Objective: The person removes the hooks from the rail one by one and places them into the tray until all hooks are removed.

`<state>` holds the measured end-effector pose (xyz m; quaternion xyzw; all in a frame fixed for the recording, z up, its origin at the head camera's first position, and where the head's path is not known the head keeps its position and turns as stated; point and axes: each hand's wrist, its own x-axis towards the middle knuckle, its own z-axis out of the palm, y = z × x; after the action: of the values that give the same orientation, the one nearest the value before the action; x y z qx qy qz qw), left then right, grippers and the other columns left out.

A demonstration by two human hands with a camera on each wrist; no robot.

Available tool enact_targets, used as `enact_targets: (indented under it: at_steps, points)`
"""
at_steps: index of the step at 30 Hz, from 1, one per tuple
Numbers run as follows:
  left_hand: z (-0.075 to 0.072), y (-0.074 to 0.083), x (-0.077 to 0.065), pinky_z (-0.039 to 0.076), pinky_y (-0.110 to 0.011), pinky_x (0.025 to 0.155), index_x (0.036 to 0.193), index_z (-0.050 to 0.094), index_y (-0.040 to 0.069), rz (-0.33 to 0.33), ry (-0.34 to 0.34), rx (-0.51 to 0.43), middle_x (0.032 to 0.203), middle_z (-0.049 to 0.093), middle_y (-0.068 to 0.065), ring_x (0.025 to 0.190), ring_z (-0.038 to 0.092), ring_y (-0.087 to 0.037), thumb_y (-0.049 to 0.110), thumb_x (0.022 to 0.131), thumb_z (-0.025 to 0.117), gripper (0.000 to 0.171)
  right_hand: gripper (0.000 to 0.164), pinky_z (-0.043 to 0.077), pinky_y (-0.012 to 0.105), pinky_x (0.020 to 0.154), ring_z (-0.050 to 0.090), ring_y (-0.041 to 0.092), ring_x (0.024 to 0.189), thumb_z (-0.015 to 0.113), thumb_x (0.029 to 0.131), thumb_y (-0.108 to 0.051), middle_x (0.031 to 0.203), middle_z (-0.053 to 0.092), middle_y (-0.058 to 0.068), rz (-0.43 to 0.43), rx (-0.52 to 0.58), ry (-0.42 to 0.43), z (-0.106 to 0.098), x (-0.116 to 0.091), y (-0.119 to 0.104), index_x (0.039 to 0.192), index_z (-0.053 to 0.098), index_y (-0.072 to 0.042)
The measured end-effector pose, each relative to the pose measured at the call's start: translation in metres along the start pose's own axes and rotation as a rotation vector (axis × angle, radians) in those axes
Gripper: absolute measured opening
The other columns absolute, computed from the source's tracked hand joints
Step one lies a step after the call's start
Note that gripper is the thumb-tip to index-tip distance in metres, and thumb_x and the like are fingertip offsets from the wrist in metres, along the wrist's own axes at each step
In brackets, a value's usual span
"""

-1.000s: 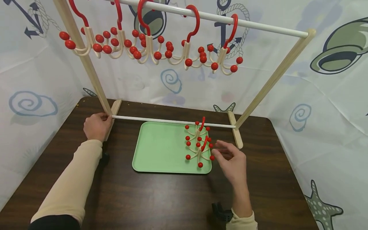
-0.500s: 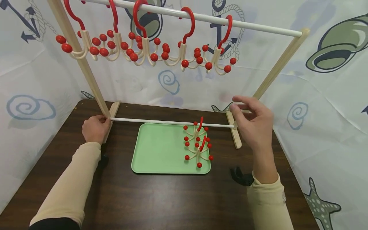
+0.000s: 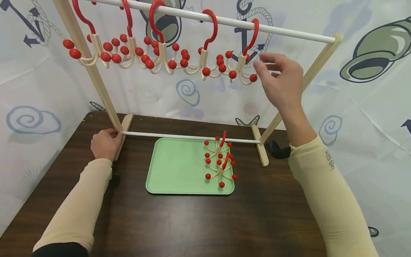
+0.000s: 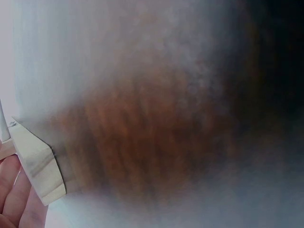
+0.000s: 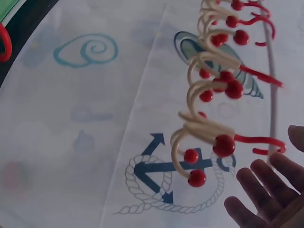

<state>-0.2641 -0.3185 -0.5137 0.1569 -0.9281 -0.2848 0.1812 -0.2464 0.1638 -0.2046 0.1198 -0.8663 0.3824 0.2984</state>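
My left hand (image 3: 105, 144) grips the wooden stand at its lower left corner, where the left post (image 3: 102, 85) meets its foot (image 4: 38, 164). My right hand (image 3: 284, 84) is raised and holds nothing, its fingers loosely spread. It is just right of the rightmost hanging multi-arm hook (image 3: 240, 64), with the fingertips near its red-balled arms. In the right wrist view that hook's red hanger (image 5: 259, 139) loops over the bar. Several such hooks, pale with red ball tips, hang in a row from the white top bar (image 3: 289, 33).
A green tray (image 3: 176, 167) lies on the dark table (image 3: 179, 225); two more multi-arm hooks (image 3: 220, 171) sit at its right side. A lower white bar (image 3: 160, 135) runs behind it. The right post (image 3: 316, 67) slants up behind my right hand. Patterned cloth surrounds the table.
My right hand has risen from beside the tray, past the stand's right foot, up to the rightmost hanging hook. The left hand stays at the stand.
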Motion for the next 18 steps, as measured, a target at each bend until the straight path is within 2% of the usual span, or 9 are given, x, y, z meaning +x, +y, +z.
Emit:
enact_targets:
  at_steps: [6, 11, 18]
  points:
    - [-0.001, -0.005, 0.000, 0.046, -0.058, 0.073, 0.113, 0.070, -0.002, -0.031, 0.002, -0.004, 0.103, 0.071, -0.021, 0.088, 0.066, -0.043, 0.034, 0.096, 0.057, 0.042, 0.041, 0.050, 0.022, 0.079, 0.066, 0.014, 0.098, 0.062, 0.094, -0.043, 0.117, 0.070, -0.002, 0.011, -0.021, -0.063, 0.008, 0.032, -0.003, 0.123, 0.070, -0.015]
    - [0.000, -0.002, -0.001, 0.046, -0.058, 0.073, 0.113, 0.069, -0.004, -0.026, -0.008, -0.005, 0.103, 0.071, -0.023, 0.086, 0.066, -0.043, 0.032, 0.096, 0.058, 0.041, 0.042, 0.047, 0.023, 0.075, 0.064, 0.014, 0.097, 0.061, 0.094, -0.046, 0.115, 0.070, -0.002, 0.029, -0.076, -0.082, 0.016, 0.040, -0.005, 0.124, 0.070, -0.018]
    - [0.000, 0.001, -0.001, 0.046, -0.058, 0.073, 0.112, 0.069, -0.004, -0.027, -0.005, 0.000, 0.103, 0.071, -0.023, 0.087, 0.066, -0.043, 0.031, 0.096, 0.058, 0.040, 0.041, 0.045, 0.021, 0.074, 0.063, 0.013, 0.094, 0.059, 0.095, -0.046, 0.111, 0.071, 0.000, 0.021, -0.092, -0.059, 0.018, 0.047, -0.016, 0.121, 0.071, -0.017]
